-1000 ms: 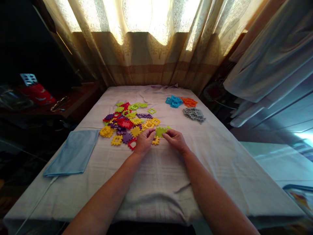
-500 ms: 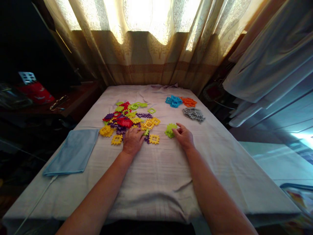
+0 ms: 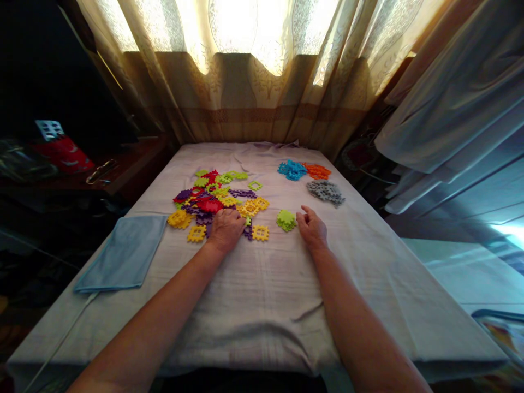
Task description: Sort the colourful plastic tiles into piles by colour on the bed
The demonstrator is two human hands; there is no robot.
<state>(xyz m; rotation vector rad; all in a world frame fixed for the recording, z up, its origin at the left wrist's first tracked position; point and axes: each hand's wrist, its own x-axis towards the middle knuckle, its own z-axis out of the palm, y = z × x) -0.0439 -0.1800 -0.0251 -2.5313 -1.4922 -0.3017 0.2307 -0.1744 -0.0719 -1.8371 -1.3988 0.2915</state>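
A mixed heap of plastic waffle tiles [image 3: 213, 199] in yellow, red, purple and green lies on the white sheet at mid left. My left hand [image 3: 226, 229] rests palm down on the heap's near edge, its fingertips hidden among the tiles. A yellow tile [image 3: 260, 233] lies just right of it. A small green tile stack [image 3: 286, 220] sits alone on the sheet. Beside that stack, a little to its right, lies my right hand [image 3: 312, 228], fingers loosely curled, holding nothing.
Sorted piles lie farther back: blue tiles [image 3: 291, 169], orange tiles [image 3: 316, 171] and grey tiles [image 3: 325, 190]. A folded blue cloth [image 3: 120, 254] lies at the left of the bed [image 3: 262, 305]. Curtains hang behind; a dark side table stands at left.
Both hands held a green tile together a second ago. The right hand set it down to the right and drew off it; the left hand moved onto the heap.
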